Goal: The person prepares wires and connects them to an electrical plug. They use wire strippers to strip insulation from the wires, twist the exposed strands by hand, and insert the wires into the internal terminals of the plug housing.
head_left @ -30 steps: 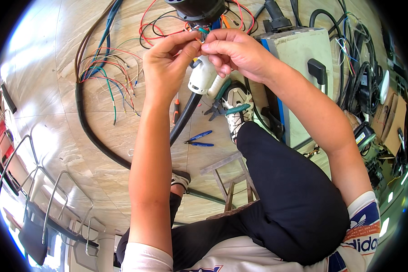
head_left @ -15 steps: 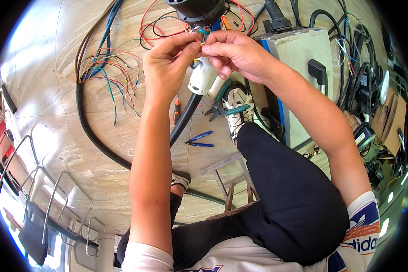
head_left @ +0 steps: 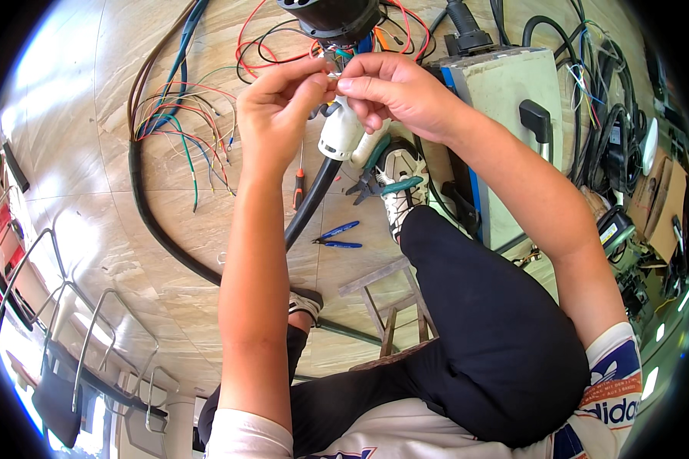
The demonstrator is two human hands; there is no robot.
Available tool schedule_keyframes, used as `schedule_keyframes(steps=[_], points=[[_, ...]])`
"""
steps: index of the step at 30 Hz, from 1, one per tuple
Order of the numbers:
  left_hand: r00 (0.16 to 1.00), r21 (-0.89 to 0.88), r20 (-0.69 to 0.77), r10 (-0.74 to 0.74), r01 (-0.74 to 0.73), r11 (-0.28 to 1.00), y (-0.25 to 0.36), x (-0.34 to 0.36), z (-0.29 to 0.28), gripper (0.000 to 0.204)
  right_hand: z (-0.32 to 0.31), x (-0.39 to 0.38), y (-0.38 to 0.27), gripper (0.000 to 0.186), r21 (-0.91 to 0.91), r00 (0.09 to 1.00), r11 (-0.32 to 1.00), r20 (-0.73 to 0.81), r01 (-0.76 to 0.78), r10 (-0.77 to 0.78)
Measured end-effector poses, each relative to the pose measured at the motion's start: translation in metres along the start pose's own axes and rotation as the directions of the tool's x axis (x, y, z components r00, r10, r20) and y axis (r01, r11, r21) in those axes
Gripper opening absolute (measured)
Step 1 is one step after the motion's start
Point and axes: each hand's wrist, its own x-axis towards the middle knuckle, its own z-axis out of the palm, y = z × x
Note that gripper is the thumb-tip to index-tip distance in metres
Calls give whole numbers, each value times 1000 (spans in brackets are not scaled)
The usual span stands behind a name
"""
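Just below a round black connector [head_left: 331,21], my left hand [head_left: 272,115] and my right hand [head_left: 406,92] meet, thumbs and forefingers pinched. Between the fingertips a small whitish bit of a thin wire [head_left: 334,75] shows; the rest is hidden by the fingers. Coloured wires run from the connector's lower end toward my hands. Under them hangs a white plug housing [head_left: 340,135], from which a thick black cable [head_left: 314,202] runs down to the left.
On the floor lie an orange-handled screwdriver [head_left: 299,187], blue-handled cutters [head_left: 337,236], and green-handled pliers [head_left: 369,182] by my shoe. A black cable with fanned-out wires [head_left: 135,180] curves at left. At right stands a pale metal box [head_left: 505,99]; a wooden stool [head_left: 383,306] is below.
My left fingertips have shifted slightly left and down, while the right hand stays nearly in place. The orange wire seen between the fingertips earlier now barely shows.
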Motion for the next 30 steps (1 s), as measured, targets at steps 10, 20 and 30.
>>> schedule_keyframes(steps=[10,20,30], points=[[982,488,74,-175,118,865,41,5,-24,31,11,4,7,15,-447,977,879,-53,164,-209],[995,713,87,-52,-26,701,48,2,-5,17,14,5,8,14,-717,880,616,-5,328,-475],[957,771,46,287,-216,599,35,-14,10,7,5,13,9,15,-789,765,430,78,439,-639]])
